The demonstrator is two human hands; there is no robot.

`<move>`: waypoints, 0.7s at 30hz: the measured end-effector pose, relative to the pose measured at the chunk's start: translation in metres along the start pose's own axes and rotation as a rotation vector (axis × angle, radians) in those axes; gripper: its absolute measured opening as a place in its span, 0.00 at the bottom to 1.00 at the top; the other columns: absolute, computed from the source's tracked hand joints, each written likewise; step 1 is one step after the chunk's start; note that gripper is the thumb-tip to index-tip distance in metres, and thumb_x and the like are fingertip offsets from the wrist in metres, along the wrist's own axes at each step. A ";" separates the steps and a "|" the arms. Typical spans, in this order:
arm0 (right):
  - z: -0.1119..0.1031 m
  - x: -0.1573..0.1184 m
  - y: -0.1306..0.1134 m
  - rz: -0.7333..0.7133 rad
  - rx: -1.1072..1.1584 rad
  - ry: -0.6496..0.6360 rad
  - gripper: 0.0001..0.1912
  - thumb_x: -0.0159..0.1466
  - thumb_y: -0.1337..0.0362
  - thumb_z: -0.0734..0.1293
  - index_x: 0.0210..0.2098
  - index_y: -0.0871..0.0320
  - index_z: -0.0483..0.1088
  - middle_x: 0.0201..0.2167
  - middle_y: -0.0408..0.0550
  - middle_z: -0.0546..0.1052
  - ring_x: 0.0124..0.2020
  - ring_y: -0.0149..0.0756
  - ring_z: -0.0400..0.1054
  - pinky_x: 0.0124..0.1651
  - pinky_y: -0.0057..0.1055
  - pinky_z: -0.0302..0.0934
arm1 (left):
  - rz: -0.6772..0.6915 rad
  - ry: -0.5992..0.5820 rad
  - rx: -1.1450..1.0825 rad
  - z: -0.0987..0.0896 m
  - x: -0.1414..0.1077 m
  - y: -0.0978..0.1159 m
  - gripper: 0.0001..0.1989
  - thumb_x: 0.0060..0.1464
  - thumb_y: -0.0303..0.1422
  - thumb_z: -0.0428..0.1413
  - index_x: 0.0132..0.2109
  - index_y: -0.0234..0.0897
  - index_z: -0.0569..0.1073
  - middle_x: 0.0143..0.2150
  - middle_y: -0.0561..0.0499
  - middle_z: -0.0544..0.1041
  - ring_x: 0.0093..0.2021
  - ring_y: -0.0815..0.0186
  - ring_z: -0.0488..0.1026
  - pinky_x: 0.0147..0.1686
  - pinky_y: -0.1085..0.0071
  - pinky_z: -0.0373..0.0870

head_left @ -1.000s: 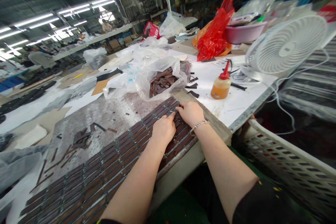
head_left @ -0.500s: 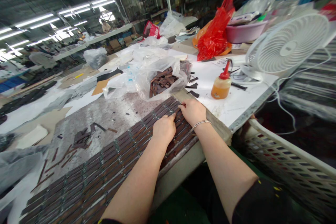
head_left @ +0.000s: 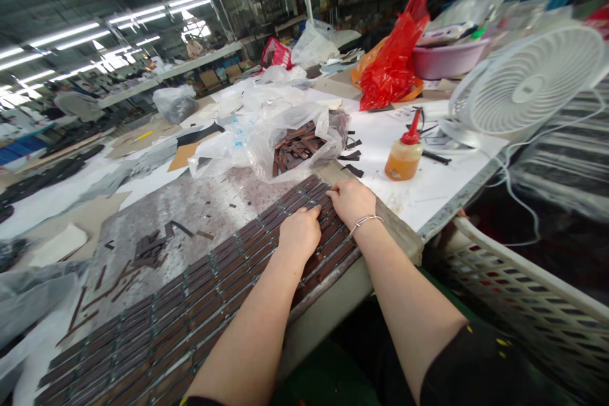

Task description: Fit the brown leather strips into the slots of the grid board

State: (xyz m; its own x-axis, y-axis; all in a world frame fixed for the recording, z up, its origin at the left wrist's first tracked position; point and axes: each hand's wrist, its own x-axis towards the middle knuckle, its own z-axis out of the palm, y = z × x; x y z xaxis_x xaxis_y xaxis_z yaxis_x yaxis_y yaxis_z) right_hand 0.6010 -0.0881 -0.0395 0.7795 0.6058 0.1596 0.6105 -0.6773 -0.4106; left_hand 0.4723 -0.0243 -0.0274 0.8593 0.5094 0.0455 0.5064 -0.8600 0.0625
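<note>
Long rows of dark brown strips (head_left: 204, 292) lie side by side over the front of a worn grey board, crossed by dark lines. My left hand (head_left: 301, 233) rests on these rows near their far right end, its fingers curled and the index fingertip against a strip. Just right of it, my right hand (head_left: 351, 202) has its thumb and fingers pinched together at the strips' edge, a bracelet (head_left: 367, 221) on the wrist. Both hands are closed at the strips; the fingers hide exactly what lies between them.
Loose brown pieces fill an open clear plastic bag (head_left: 304, 146) beyond my hands. A red-capped glue bottle (head_left: 403, 155) stands to the right, near a white fan (head_left: 528, 85) and a red plastic bag (head_left: 392, 70). Strip scraps (head_left: 150, 247) lie left; a plastic basket (head_left: 523, 279) is below right.
The whole view has shifted very slightly. Both hands stay at the same place on the strips, with hardly any visible movement.
</note>
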 end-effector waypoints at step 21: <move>-0.006 0.000 0.010 -0.084 0.076 0.030 0.16 0.56 0.71 0.60 0.34 0.52 0.78 0.40 0.49 0.72 0.37 0.37 0.67 0.36 0.30 0.60 | -0.093 0.054 -0.424 -0.003 0.005 -0.006 0.19 0.53 0.26 0.47 0.48 0.39 0.75 0.42 0.45 0.77 0.43 0.61 0.72 0.47 0.66 0.66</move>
State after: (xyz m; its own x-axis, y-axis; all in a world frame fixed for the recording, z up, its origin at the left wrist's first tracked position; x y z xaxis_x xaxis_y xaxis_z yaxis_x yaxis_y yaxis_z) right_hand 0.6078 -0.0976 -0.0383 0.7302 0.6459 0.2227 0.6627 -0.5902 -0.4610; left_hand 0.4738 -0.0163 -0.0245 0.8005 0.5950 0.0719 0.4983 -0.7273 0.4719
